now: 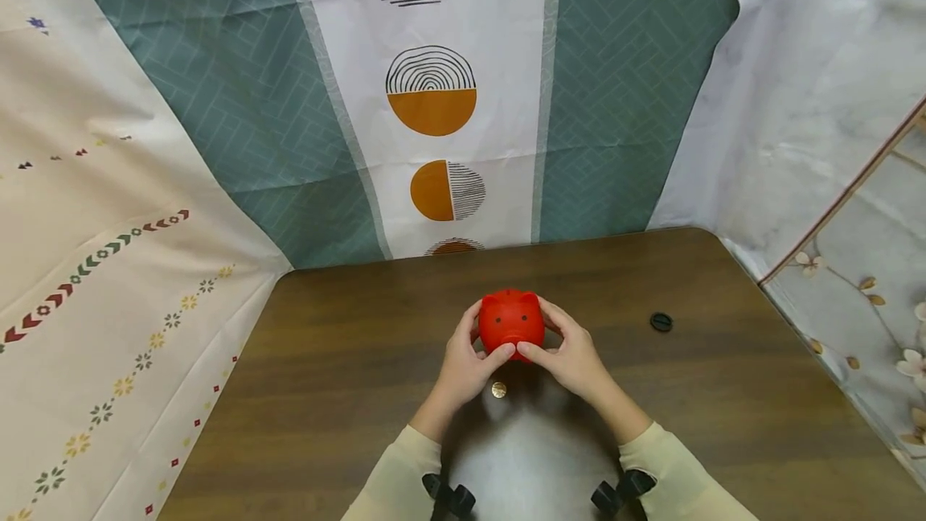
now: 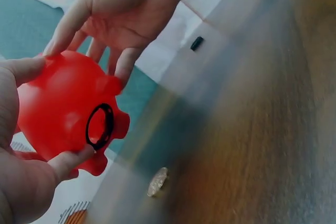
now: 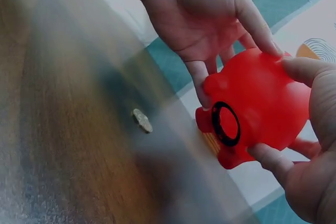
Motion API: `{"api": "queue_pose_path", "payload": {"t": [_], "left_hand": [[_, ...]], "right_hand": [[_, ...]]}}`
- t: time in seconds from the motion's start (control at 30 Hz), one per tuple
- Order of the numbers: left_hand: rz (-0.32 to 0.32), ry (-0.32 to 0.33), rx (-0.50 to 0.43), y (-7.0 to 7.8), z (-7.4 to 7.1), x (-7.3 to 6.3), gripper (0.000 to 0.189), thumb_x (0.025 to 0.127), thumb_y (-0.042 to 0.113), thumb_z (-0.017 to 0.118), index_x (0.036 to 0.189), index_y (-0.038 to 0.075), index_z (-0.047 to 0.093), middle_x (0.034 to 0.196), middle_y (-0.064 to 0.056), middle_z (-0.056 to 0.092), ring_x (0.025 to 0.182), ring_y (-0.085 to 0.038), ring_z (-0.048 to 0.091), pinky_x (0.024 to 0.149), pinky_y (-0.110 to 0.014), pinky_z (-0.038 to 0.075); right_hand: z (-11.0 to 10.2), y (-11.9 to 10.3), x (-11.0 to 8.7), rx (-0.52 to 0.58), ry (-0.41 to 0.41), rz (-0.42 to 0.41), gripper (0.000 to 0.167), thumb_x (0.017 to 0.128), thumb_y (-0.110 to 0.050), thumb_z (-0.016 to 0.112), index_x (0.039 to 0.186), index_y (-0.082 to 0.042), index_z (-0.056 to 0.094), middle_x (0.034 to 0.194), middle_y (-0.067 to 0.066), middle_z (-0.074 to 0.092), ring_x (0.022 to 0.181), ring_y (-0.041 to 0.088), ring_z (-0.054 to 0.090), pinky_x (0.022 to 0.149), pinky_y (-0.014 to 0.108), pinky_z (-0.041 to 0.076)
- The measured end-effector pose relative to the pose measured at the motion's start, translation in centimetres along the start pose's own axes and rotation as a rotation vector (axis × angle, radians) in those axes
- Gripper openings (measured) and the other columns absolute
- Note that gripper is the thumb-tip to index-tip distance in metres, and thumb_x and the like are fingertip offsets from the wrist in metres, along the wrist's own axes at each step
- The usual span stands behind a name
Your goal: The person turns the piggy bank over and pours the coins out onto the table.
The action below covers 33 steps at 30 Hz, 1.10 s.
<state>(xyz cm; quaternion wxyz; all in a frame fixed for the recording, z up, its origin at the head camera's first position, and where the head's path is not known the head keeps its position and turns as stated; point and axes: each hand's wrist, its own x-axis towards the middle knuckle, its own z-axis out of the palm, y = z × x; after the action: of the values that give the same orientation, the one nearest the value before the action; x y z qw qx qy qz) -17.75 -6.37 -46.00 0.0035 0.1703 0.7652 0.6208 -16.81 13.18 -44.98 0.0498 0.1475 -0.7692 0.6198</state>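
Observation:
A red piggy bank (image 1: 510, 320) is held up off the table between both hands, its snout and two dark eyes showing in the head view. My left hand (image 1: 463, 360) grips one side with curled fingers, thumb at the lower front. On the opposite side my right hand (image 1: 574, 358) holds it the same way, thumb tips close together under the snout. Both wrist views show the underside, with stubby feet and a round hole edged by a black ring (image 3: 216, 121). Below it, a gold coin (image 1: 499, 390) lies on the table.
A black round plug (image 1: 661, 322) lies to the right on the brown wooden table (image 1: 347, 392). Behind the table hangs a green and white patterned cloth (image 1: 615, 103). Pale patterned cloths flank it on both sides. Dark wrist mounts sit on both sleeves.

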Motion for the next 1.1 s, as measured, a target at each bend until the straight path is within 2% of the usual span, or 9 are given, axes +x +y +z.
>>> {"api": "queue_pose_path", "payload": {"t": [0.1, 0.27, 0.43, 0.5, 0.67, 0.73, 0.83, 1.0, 1.1], "left_hand": [[-0.015, 0.007, -0.003, -1.5, 0.1, -0.1, 0.079, 0.085, 0.029, 0.073, 0.149, 0.018, 0.029, 0.139, -0.005, 0.047, 0.120, -0.028, 0.052, 0.085, -0.039, 0.054], [-0.029, 0.010, -0.026, -2.1, 0.3, -0.2, 0.079, 0.085, 0.029, 0.074, 0.149, 0.020, 0.029, 0.138, -0.002, 0.046, 0.119, -0.027, 0.052, 0.083, -0.038, 0.055], [0.199, 0.049, -0.054, -0.1, 0.5, -0.6, 0.082, 0.082, 0.013, 0.075, 0.149, 0.012, 0.028, 0.151, -0.007, 0.032, 0.129, -0.029, 0.044, 0.092, -0.042, 0.049], [0.223, 0.064, -0.048, 0.5, 0.5, -0.5, 0.080, 0.083, 0.011, 0.074, 0.149, 0.011, 0.029, 0.150, -0.007, 0.033, 0.128, -0.028, 0.045, 0.091, -0.041, 0.050], [-0.038, 0.024, -0.022, 1.2, 0.2, -0.3, 0.073, 0.087, 0.019, 0.070, 0.147, 0.010, 0.031, 0.135, -0.010, 0.049, 0.115, -0.031, 0.054, 0.078, -0.037, 0.057], [-0.080, 0.003, -0.020, 1.7, 0.1, -0.6, 0.072, 0.087, 0.017, 0.070, 0.147, 0.006, 0.031, 0.135, -0.013, 0.049, 0.114, -0.034, 0.054, 0.078, -0.038, 0.057], [-0.087, -0.007, -0.013, 1.9, -0.1, -0.7, 0.072, 0.088, 0.016, 0.069, 0.147, 0.004, 0.030, 0.135, -0.014, 0.049, 0.114, -0.033, 0.054, 0.079, -0.037, 0.057], [-0.011, 0.017, -0.031, 1.5, -0.1, -0.8, 0.071, 0.088, 0.014, 0.069, 0.147, 0.004, 0.031, 0.134, -0.013, 0.050, 0.113, -0.032, 0.054, 0.079, -0.038, 0.057], [0.166, 0.056, -0.004, 0.6, 0.2, -0.7, 0.077, 0.084, 0.014, 0.073, 0.147, 0.003, 0.030, 0.144, -0.015, 0.040, 0.120, -0.034, 0.050, 0.082, -0.041, 0.055]], "right_hand": [[0.3, 1.4, -0.1, -0.010, 0.010, 0.028, 0.074, 0.080, -0.017, 0.080, 0.144, -0.011, 0.044, 0.137, 0.012, 0.051, 0.116, 0.040, 0.053, 0.069, 0.031, 0.058], [0.4, 1.5, -0.2, -0.021, 0.003, -0.003, 0.073, 0.080, -0.022, 0.080, 0.143, -0.011, 0.045, 0.137, 0.011, 0.051, 0.115, 0.040, 0.054, 0.069, 0.032, 0.058], [0.1, -0.3, -0.5, -0.098, 0.044, -0.221, 0.075, 0.077, -0.008, 0.080, 0.143, -0.006, 0.045, 0.146, 0.012, 0.042, 0.120, 0.036, 0.051, 0.072, 0.038, 0.058], [0.0, 0.1, -0.3, -0.104, 0.055, -0.239, 0.075, 0.077, -0.009, 0.080, 0.144, -0.010, 0.045, 0.146, 0.009, 0.042, 0.120, 0.033, 0.051, 0.072, 0.039, 0.058], [0.2, 2.2, 0.4, -0.076, 0.011, 0.001, 0.073, 0.081, -0.026, 0.079, 0.145, -0.015, 0.044, 0.136, 0.009, 0.054, 0.114, 0.038, 0.056, 0.081, 0.049, 0.055], [0.3, 2.5, 0.2, -0.092, 0.003, 0.041, 0.075, 0.082, -0.028, 0.078, 0.145, -0.013, 0.043, 0.136, 0.012, 0.054, 0.114, 0.039, 0.056, 0.085, 0.053, 0.052], [0.4, 2.7, 0.2, -0.087, 0.007, 0.055, 0.075, 0.081, -0.028, 0.078, 0.146, -0.014, 0.042, 0.137, 0.010, 0.053, 0.116, 0.039, 0.055, 0.088, 0.057, 0.049], [0.6, 2.7, 0.2, -0.087, 0.020, -0.006, 0.073, 0.082, -0.028, 0.078, 0.145, -0.016, 0.044, 0.138, 0.008, 0.052, 0.115, 0.038, 0.056, 0.084, 0.050, 0.053], [0.5, 2.1, 0.0, -0.079, 0.055, -0.149, 0.074, 0.080, -0.018, 0.080, 0.145, -0.013, 0.044, 0.144, 0.008, 0.046, 0.119, 0.037, 0.053, 0.078, 0.043, 0.056]]}}
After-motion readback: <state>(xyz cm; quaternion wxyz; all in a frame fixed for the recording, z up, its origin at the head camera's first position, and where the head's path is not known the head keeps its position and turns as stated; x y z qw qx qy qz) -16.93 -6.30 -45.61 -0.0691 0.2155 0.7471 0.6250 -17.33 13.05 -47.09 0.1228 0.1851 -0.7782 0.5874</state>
